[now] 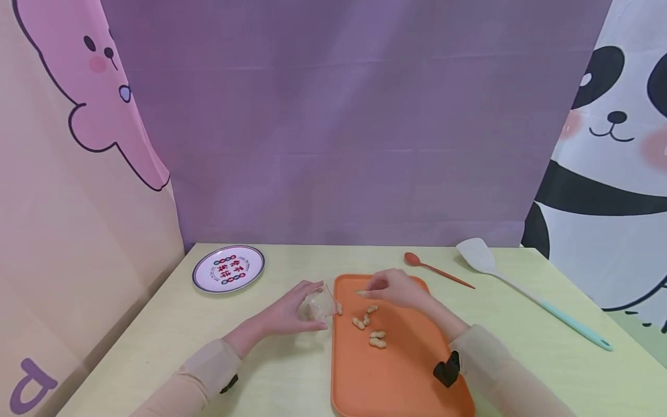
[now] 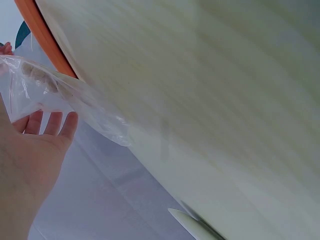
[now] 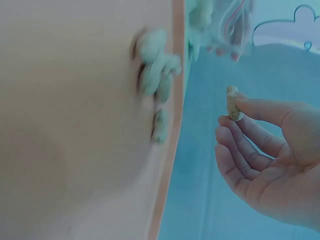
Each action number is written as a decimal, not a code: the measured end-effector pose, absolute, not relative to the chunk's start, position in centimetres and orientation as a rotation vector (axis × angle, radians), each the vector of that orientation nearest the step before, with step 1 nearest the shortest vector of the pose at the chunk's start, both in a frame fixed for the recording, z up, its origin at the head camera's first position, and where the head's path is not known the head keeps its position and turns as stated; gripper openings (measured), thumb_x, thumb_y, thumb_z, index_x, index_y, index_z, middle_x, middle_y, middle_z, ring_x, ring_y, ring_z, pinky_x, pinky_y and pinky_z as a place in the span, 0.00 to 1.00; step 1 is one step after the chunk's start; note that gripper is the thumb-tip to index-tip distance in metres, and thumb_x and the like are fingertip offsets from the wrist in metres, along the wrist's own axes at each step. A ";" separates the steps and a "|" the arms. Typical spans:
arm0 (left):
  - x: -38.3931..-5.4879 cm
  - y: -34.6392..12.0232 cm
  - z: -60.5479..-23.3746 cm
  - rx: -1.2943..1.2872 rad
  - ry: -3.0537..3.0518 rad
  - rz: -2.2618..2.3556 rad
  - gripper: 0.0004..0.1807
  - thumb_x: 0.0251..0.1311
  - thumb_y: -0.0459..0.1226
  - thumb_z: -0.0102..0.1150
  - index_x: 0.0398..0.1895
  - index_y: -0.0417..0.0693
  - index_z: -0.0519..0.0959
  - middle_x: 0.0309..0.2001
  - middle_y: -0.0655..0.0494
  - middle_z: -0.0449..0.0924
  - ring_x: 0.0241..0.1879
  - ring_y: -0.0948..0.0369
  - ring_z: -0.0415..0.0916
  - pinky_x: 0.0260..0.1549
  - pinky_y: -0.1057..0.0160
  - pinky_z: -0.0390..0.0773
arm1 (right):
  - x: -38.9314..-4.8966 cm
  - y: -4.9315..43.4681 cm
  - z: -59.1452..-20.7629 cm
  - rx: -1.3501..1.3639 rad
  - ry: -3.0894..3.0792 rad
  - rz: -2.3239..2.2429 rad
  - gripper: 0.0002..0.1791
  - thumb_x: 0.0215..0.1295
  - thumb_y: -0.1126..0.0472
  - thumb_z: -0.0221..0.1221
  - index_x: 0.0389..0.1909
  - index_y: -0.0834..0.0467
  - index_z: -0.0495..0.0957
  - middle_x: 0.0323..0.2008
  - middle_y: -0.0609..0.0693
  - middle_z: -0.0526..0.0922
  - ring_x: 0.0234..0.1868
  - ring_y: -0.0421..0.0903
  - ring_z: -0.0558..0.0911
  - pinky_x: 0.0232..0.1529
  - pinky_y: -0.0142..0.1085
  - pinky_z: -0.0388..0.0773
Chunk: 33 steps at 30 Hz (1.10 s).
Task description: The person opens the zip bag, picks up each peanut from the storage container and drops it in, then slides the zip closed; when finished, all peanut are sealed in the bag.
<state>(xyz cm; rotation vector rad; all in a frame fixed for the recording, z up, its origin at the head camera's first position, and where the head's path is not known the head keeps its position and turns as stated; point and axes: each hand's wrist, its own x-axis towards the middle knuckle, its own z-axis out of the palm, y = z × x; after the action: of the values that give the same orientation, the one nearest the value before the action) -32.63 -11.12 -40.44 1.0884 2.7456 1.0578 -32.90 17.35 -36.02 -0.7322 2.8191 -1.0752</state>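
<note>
My left hand (image 1: 283, 313) holds a clear plastic zip bag (image 1: 319, 304) at the left edge of the orange tray (image 1: 391, 385), thumb below and fingers above. Its red-lined mouth faces the tray. Through the film in the left wrist view, pale peanuts (image 2: 41, 77) show inside. Over the tray's far part, my right hand (image 1: 400, 288) pinches one peanut (image 3: 233, 103) between thumb and index finger, the other fingers bent beneath. Several loose peanuts (image 1: 377, 343) lie on the tray between the hands and nearer to me.
A white plate (image 1: 208, 272) with red lettering lies at the table's back left. Behind the tray to the right is a red-brown spoon (image 1: 412, 259). Farther right, a white spatula (image 1: 479, 256) with a turquoise handle lies slantwise. A purple curtain (image 1: 344, 127) hangs behind the table.
</note>
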 end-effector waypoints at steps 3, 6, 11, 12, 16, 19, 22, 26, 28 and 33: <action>-32.6 -11.1 -40.4 1.086 2.749 1.055 0.48 0.48 0.55 0.67 0.70 0.46 0.58 0.61 0.54 0.66 0.63 0.58 0.64 0.63 0.52 0.64 | -32.4 16.3 -35.7 -0.709 2.789 -1.094 0.12 0.60 0.50 0.62 0.32 0.55 0.81 0.32 0.52 0.84 0.34 0.51 0.81 0.33 0.35 0.75; -32.7 -11.2 -40.4 1.081 2.749 1.061 0.48 0.48 0.56 0.67 0.70 0.46 0.58 0.62 0.54 0.65 0.63 0.57 0.64 0.63 0.51 0.64 | -31.9 15.3 -35.4 -0.733 2.747 -1.104 0.13 0.60 0.49 0.61 0.34 0.55 0.81 0.33 0.50 0.84 0.35 0.52 0.81 0.35 0.38 0.77; -32.8 -11.3 -40.5 1.087 2.748 1.065 0.49 0.48 0.56 0.67 0.70 0.46 0.58 0.61 0.55 0.65 0.62 0.57 0.64 0.63 0.51 0.65 | -31.5 13.7 -35.2 -0.828 2.681 -1.115 0.12 0.61 0.51 0.60 0.27 0.56 0.79 0.21 0.42 0.76 0.23 0.43 0.74 0.31 0.32 0.72; -32.8 -11.3 -40.5 1.092 2.747 1.068 0.48 0.48 0.55 0.67 0.70 0.46 0.59 0.61 0.55 0.66 0.62 0.57 0.64 0.62 0.51 0.65 | -31.5 13.4 -35.3 -0.841 2.669 -1.119 0.12 0.62 0.52 0.60 0.25 0.56 0.78 0.19 0.42 0.72 0.21 0.41 0.71 0.29 0.30 0.69; -32.8 -11.2 -40.5 1.109 2.738 1.071 0.47 0.48 0.54 0.68 0.69 0.45 0.59 0.60 0.54 0.66 0.61 0.56 0.65 0.62 0.51 0.65 | -31.5 12.6 -35.6 -0.892 2.639 -1.146 0.15 0.62 0.54 0.60 0.20 0.58 0.73 0.15 0.44 0.64 0.17 0.40 0.64 0.24 0.29 0.63; -32.8 -11.1 -40.4 1.121 2.731 1.073 0.47 0.48 0.53 0.68 0.69 0.45 0.59 0.60 0.53 0.66 0.62 0.54 0.65 0.63 0.51 0.65 | -31.4 12.2 -35.7 -0.924 2.645 -1.151 0.12 0.62 0.55 0.60 0.22 0.57 0.76 0.16 0.45 0.69 0.17 0.40 0.65 0.24 0.29 0.65; -32.8 -11.0 -40.4 1.129 2.730 1.076 0.47 0.49 0.52 0.68 0.69 0.44 0.59 0.60 0.53 0.66 0.62 0.53 0.65 0.63 0.51 0.64 | -31.4 11.8 -35.8 -0.958 2.665 -1.168 0.11 0.62 0.55 0.60 0.26 0.58 0.80 0.20 0.49 0.76 0.18 0.41 0.70 0.25 0.29 0.69; -32.8 -11.1 -40.5 1.137 2.735 1.076 0.47 0.49 0.51 0.68 0.69 0.43 0.59 0.60 0.52 0.67 0.60 0.55 0.65 0.62 0.51 0.65 | -31.6 11.3 -36.1 -0.990 2.710 -1.187 0.08 0.62 0.59 0.60 0.32 0.59 0.82 0.27 0.53 0.83 0.25 0.48 0.78 0.28 0.29 0.73; -32.8 -11.1 -40.6 1.138 2.737 1.075 0.46 0.49 0.50 0.68 0.69 0.43 0.59 0.59 0.52 0.67 0.60 0.56 0.66 0.62 0.51 0.65 | -31.7 11.3 -36.2 -0.986 2.736 -1.181 0.07 0.62 0.60 0.60 0.34 0.60 0.83 0.29 0.52 0.84 0.28 0.50 0.80 0.30 0.29 0.73; -32.8 -11.1 -40.6 1.143 2.737 1.074 0.45 0.50 0.49 0.68 0.69 0.44 0.59 0.60 0.54 0.66 0.61 0.56 0.65 0.62 0.52 0.65 | -31.7 11.3 -36.3 -0.984 2.750 -1.177 0.07 0.62 0.61 0.60 0.35 0.61 0.83 0.30 0.50 0.85 0.31 0.52 0.82 0.31 0.29 0.75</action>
<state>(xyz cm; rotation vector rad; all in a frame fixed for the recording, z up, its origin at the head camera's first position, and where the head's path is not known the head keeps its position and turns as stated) -32.79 -11.07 -40.59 1.1434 2.7373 1.0737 -31.68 11.30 -36.30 -0.9840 2.7497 -1.1769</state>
